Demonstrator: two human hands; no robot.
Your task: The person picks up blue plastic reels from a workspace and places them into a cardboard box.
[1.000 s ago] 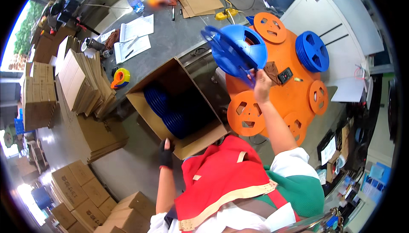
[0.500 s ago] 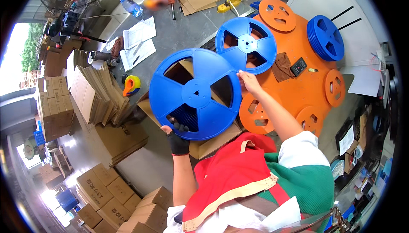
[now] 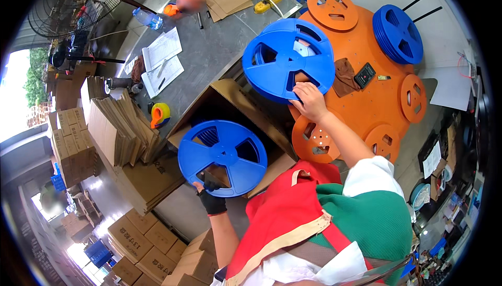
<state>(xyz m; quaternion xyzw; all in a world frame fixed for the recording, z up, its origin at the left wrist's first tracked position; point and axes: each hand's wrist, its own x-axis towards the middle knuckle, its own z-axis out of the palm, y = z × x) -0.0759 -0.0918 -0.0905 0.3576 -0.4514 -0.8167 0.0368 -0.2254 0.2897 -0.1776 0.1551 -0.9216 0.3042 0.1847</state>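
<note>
My left hand (image 3: 212,198), in a black fingerless glove, grips the lower rim of a blue plastic reel (image 3: 226,155). This reel is over the mouth of an open cardboard box (image 3: 256,100), overlapping its near side. Farther right, my right hand (image 3: 312,103) is bare, its fingers hooked into the lower window of another blue reel (image 3: 282,63). That second reel tilts at the left edge of a large orange turntable (image 3: 361,110). Whether more reels sit beneath it is hard to tell.
Smaller orange discs (image 3: 333,9) ring the turntable, with a stack of blue reels (image 3: 397,35) at its far right. A meter (image 3: 364,75) and brown cloth lie on it. Left are a tape dispenser (image 3: 160,114), papers (image 3: 163,66) and flattened cardboard (image 3: 112,129).
The first reel has dropped down and left with my left hand. My right hand has left its rim and taken hold of the second reel, which has tilted and shifted left.
</note>
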